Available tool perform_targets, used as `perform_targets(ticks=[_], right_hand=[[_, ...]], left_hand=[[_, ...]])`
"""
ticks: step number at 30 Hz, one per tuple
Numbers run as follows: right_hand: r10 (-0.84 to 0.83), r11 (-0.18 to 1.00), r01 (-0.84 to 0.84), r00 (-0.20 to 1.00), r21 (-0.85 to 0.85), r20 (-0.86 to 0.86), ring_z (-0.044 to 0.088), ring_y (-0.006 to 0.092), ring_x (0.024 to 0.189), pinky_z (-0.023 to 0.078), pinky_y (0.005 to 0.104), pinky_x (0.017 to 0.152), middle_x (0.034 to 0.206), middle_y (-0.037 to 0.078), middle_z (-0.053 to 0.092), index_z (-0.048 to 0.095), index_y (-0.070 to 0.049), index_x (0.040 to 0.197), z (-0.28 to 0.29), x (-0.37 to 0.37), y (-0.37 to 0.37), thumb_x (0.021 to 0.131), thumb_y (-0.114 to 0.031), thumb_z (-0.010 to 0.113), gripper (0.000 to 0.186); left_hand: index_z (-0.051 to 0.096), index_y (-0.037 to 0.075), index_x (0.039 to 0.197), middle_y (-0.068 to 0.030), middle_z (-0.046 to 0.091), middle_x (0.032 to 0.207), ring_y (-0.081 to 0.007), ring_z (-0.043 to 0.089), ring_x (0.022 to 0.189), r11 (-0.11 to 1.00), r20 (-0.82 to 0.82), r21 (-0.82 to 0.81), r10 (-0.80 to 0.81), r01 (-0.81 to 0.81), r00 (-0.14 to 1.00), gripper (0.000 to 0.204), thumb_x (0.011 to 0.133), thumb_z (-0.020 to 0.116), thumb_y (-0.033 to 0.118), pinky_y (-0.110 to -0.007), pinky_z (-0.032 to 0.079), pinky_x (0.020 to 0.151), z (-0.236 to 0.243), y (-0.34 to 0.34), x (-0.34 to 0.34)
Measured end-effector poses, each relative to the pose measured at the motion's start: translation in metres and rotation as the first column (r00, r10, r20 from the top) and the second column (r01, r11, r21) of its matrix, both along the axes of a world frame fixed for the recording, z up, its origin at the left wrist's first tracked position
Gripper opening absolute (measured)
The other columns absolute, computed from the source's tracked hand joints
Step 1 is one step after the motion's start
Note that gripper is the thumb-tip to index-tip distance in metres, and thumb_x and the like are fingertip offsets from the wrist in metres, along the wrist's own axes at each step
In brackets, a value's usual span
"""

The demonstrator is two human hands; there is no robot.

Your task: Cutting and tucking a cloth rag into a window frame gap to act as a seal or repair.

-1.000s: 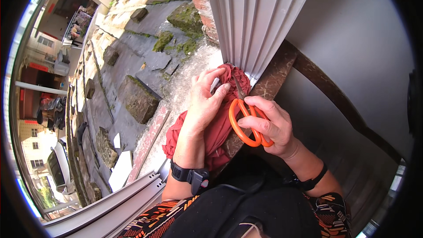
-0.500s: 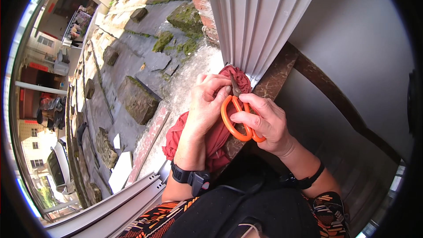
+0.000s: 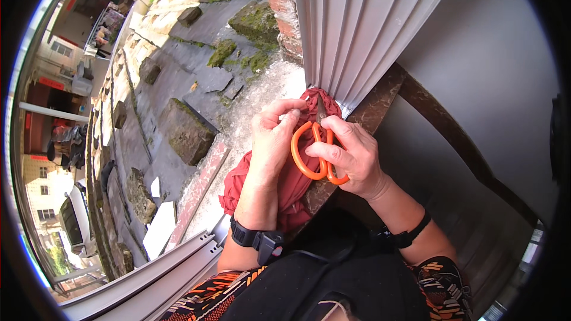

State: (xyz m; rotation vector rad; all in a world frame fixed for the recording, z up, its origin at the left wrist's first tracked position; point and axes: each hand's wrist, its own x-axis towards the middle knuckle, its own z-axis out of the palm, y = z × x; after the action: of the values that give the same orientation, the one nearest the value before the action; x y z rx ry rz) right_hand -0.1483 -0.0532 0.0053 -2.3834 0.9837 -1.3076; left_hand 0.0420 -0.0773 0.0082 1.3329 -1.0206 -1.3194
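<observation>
My right hand (image 3: 357,157) grips a pair of scissors (image 3: 295,153) with orange loop handles and dark blades. The blades point away from me and lie over the bunched end of a dark red cloth (image 3: 313,96); whether they are parted is hard to see. Beside the blades, my left hand (image 3: 272,137) has thumb and index finger brought together at the cloth's left edge. What sits between those fingertips is too small to make out. More of the same cloth hangs in folds under my left forearm and between my wrists.
A ribbed pale metal panel (image 3: 369,24) rises just beyond the cloth, next to a brick edge (image 3: 284,12). A brown stone ledge (image 3: 380,98) runs beneath it. Window rails (image 3: 148,279) lie at lower left. Outside are mossy stone blocks (image 3: 189,134) on paving.
The scissors and my right hand have shifted slightly left and toward me. My left hand has moved a little left, off the bunched cloth to its edge, uncovering more of it.
</observation>
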Motion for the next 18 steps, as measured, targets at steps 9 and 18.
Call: perform_targets(ticks=[9, 18], right_hand=[[-0.018, 0.937, -0.122, 0.919, 0.328, 0.393, 0.071, 0.0322, 0.113, 0.058, 0.0376, 0.1, 0.129, 0.021, 0.064, 0.071, -0.004, 0.111, -0.016, -0.023, 0.014, 0.081, 0.014, 0.065, 0.035], [0.011, 0.999, -0.012, 1.0, 0.036, 0.001, 0.071, 0.0324, 0.103, 0.059, 0.0413, 0.086, 0.124, 0.018, 0.064, 0.072, -0.018, 0.107, -0.013, -0.005, 0.0, 0.077, -0.012, 0.077, 0.031]], left_hand=[[0.077, -0.001, 0.115, -0.0064, 0.076, 0.101, -0.0101, 0.068, 0.09, 0.988, -0.013, -0.134, 0.072, -0.073, 0.997, 0.022, 0.096, 0.065, 0.002, -0.025, 0.054, 0.083, 0.002, 0.001, 0.002], [0.072, -0.002, 0.124, -0.0178, 0.072, 0.116, -0.0184, 0.069, 0.098, 1.0, 0.138, 0.007, -0.016, 0.015, 0.99, 0.032, 0.094, 0.07, 0.009, -0.032, 0.055, 0.085, -0.016, -0.003, 0.007]])
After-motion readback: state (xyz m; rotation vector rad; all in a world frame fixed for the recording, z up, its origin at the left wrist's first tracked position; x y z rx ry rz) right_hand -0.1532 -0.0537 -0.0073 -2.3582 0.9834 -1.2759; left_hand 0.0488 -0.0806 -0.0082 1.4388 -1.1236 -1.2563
